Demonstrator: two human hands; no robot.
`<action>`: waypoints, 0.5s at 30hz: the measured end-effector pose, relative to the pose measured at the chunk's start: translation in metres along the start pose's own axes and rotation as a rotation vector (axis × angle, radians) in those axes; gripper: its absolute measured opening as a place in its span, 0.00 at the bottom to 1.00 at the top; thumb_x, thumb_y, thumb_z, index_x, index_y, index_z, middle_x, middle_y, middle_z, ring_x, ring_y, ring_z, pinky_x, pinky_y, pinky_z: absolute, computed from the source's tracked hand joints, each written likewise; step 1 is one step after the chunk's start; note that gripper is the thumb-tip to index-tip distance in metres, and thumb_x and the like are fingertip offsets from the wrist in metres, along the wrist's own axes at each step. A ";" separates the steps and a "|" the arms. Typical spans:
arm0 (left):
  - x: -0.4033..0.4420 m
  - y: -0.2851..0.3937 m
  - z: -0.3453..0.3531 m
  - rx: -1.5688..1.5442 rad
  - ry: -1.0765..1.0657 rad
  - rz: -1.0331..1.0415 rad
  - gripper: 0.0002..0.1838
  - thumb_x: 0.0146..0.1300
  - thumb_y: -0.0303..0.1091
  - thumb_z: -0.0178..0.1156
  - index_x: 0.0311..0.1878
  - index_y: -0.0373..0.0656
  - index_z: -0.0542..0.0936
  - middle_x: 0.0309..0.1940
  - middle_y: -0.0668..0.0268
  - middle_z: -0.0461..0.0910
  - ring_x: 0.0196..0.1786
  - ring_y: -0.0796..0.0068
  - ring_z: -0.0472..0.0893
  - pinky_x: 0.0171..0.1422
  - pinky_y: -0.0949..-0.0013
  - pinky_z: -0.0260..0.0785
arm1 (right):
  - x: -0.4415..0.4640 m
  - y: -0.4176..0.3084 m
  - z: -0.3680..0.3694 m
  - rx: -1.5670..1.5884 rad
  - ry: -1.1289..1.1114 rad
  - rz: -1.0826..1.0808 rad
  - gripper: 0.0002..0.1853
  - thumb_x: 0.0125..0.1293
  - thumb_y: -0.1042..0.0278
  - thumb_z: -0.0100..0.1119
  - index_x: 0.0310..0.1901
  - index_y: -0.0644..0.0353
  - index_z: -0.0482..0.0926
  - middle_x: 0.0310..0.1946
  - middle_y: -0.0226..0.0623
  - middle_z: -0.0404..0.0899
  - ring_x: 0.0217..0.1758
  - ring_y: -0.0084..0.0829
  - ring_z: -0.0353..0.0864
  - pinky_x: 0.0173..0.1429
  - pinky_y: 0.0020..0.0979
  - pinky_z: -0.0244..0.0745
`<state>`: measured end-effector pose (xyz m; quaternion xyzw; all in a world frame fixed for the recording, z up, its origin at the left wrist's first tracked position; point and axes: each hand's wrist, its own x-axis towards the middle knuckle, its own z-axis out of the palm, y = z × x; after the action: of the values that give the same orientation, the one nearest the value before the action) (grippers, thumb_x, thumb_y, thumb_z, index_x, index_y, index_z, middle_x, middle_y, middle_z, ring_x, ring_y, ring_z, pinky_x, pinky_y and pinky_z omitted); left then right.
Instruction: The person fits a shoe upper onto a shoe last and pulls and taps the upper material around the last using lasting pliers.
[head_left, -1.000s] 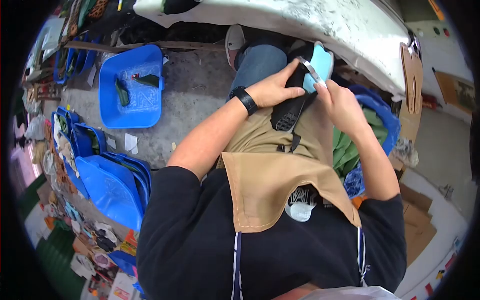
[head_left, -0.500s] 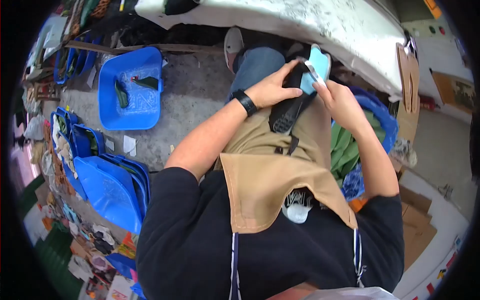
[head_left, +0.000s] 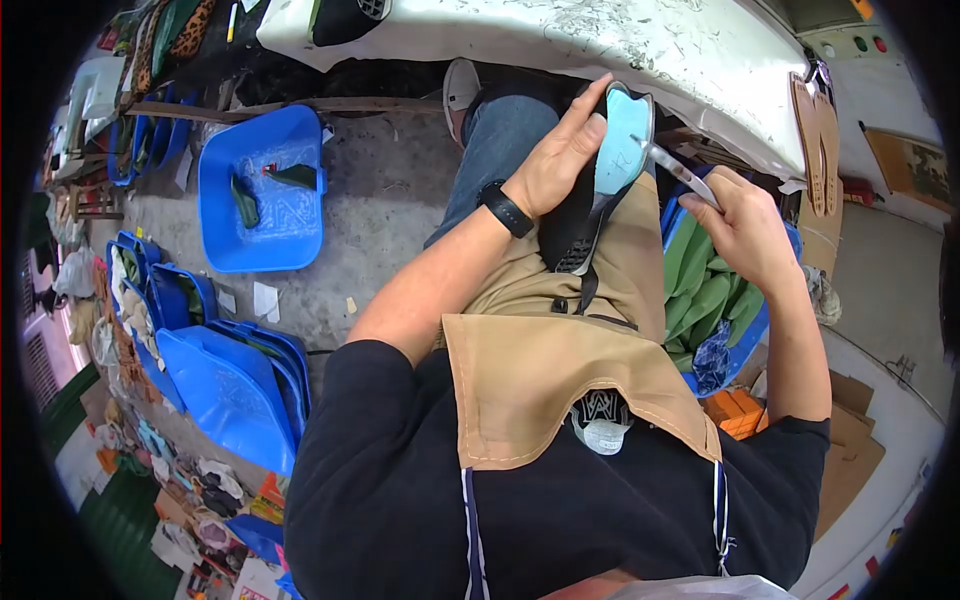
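A black shoe [head_left: 575, 215] lies over my lap, its light blue underside [head_left: 622, 150] facing up with small dark marks on it. My left hand [head_left: 560, 150] grips the shoe's left side, thumb near the blue edge and fingers partly hidden behind it. In my right hand [head_left: 745, 220] is a slim silver-grey tool [head_left: 685, 175], whose exact kind I cannot make out. The fingers are closed round its lower end. Its thin tip points at the right edge of the blue surface; whether it touches, I cannot tell.
To the right stands a blue tub [head_left: 745, 340] of green shoe parts [head_left: 700, 290]. A blue bin [head_left: 215, 215] with two dark green pieces sits on the floor to the left, above stacked blue bins [head_left: 220, 375]. A white-covered table [head_left: 560, 35] runs across the front.
My right hand has moved right and down with the tool, away from the middle of the shoe. My left hand has shifted up along its side, showing more of the blue underside.
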<state>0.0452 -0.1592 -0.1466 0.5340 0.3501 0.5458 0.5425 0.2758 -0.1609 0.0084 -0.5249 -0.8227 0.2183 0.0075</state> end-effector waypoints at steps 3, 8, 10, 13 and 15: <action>0.003 -0.005 -0.002 -0.146 -0.032 0.009 0.33 0.84 0.46 0.46 0.83 0.35 0.61 0.84 0.57 0.61 0.84 0.62 0.62 0.88 0.64 0.50 | 0.005 0.007 0.001 -0.243 0.112 -0.244 0.16 0.68 0.67 0.68 0.29 0.62 0.71 0.29 0.35 0.70 0.30 0.38 0.69 0.40 0.37 0.70; 0.000 0.000 -0.003 -0.101 -0.090 -0.004 0.32 0.86 0.45 0.39 0.85 0.39 0.58 0.86 0.58 0.57 0.86 0.64 0.58 0.89 0.65 0.45 | 0.017 0.009 -0.001 -0.347 0.191 -0.316 0.15 0.66 0.66 0.70 0.31 0.63 0.72 0.31 0.37 0.71 0.32 0.41 0.72 0.42 0.40 0.71; -0.001 0.003 -0.002 -0.076 -0.094 -0.002 0.32 0.86 0.45 0.39 0.86 0.40 0.58 0.86 0.58 0.57 0.86 0.64 0.59 0.89 0.65 0.46 | 0.019 0.008 -0.003 -0.358 0.187 -0.326 0.15 0.67 0.66 0.70 0.31 0.63 0.72 0.31 0.37 0.72 0.32 0.42 0.72 0.42 0.40 0.71; -0.002 0.006 -0.002 -0.001 -0.105 -0.001 0.31 0.86 0.46 0.40 0.86 0.43 0.59 0.86 0.60 0.59 0.85 0.65 0.61 0.88 0.65 0.49 | 0.020 0.007 -0.003 -0.390 0.173 -0.356 0.15 0.68 0.66 0.69 0.32 0.63 0.73 0.30 0.38 0.72 0.31 0.42 0.73 0.41 0.40 0.72; -0.003 0.007 -0.003 0.003 -0.106 0.000 0.31 0.86 0.45 0.40 0.86 0.43 0.59 0.85 0.60 0.60 0.85 0.64 0.62 0.88 0.65 0.50 | 0.017 0.005 -0.001 -0.356 0.120 -0.288 0.15 0.68 0.66 0.69 0.32 0.63 0.73 0.30 0.38 0.72 0.31 0.42 0.73 0.40 0.40 0.72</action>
<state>0.0404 -0.1625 -0.1411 0.5631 0.3216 0.5162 0.5596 0.2726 -0.1437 0.0039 -0.4070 -0.9128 0.0347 -0.0052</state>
